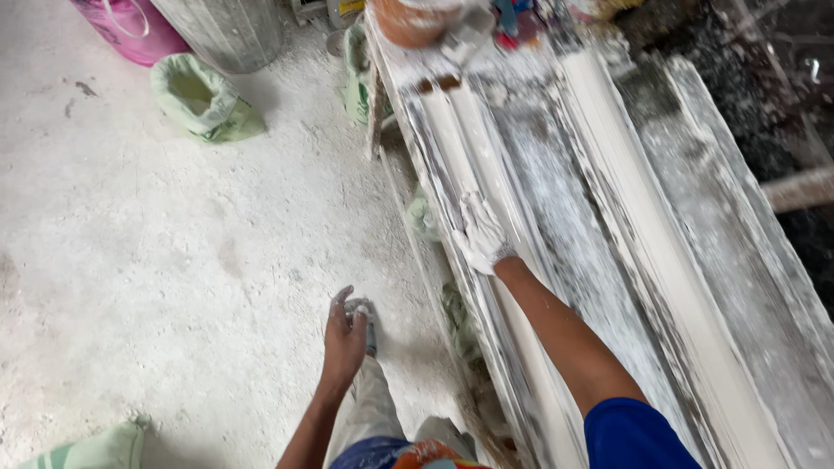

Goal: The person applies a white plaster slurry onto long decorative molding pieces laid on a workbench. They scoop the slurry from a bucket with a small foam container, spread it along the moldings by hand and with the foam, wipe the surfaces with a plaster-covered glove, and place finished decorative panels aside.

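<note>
My right hand [480, 233], coated in white plaster, lies flat with fingers spread on a long white plaster moulding strip [465, 143] that runs along the near side of a plaster-covered workbench [591, 217]. My left hand [344, 333] hangs loose over the floor beside my leg, fingers apart and holding nothing. A second long white moulding [643, 208] lies along the middle of the bench.
A dusty white floor [156, 260] stretches to the left. On it lie an open green-white sack [198, 97], a pink bucket [130, 28], a grey bin [228, 30] and another sack [95, 450] at the bottom left. An orange bowl [410, 19] sits at the bench's far end.
</note>
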The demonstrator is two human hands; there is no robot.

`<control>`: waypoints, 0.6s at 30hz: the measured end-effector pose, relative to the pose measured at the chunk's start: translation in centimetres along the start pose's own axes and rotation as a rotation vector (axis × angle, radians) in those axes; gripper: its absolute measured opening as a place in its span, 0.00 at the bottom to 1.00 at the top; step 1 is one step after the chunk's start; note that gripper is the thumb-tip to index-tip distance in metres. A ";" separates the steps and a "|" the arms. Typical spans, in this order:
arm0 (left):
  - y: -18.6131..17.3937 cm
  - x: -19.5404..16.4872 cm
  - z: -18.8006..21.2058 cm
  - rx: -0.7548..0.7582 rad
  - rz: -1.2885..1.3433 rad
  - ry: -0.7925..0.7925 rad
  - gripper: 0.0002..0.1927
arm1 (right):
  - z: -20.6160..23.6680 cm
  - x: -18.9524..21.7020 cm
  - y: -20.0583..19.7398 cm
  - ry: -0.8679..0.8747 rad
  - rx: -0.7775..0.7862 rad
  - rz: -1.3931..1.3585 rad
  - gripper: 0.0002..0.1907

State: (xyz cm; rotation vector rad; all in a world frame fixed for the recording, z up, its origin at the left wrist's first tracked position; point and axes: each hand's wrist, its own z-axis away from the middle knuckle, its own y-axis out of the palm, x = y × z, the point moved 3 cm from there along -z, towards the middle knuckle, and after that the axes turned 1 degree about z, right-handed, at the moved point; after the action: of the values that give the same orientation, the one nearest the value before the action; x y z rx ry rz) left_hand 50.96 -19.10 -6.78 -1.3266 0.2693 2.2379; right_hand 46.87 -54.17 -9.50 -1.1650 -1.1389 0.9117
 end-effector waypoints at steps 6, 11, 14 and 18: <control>5.4 10.2 13.8 -0.014 0.117 0.293 0.26 | 20.0 2.1 2.1 0.044 0.026 -0.050 0.42; 9.2 17.1 26.3 0.049 0.099 0.180 0.27 | 36.0 4.9 2.3 0.075 0.127 -0.014 0.40; 10.7 19.5 32.6 0.109 0.057 0.150 0.28 | 45.5 6.2 2.9 0.064 0.123 0.002 0.40; 12.1 23.8 40.1 0.212 0.108 0.212 0.27 | 58.0 7.2 4.4 0.024 0.018 0.014 0.40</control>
State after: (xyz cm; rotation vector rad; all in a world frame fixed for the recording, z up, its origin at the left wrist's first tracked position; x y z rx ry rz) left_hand 5.05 -4.65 -8.29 -1.4619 0.6505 2.0861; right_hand -8.20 -34.18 -11.54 -1.1674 -1.1030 0.9145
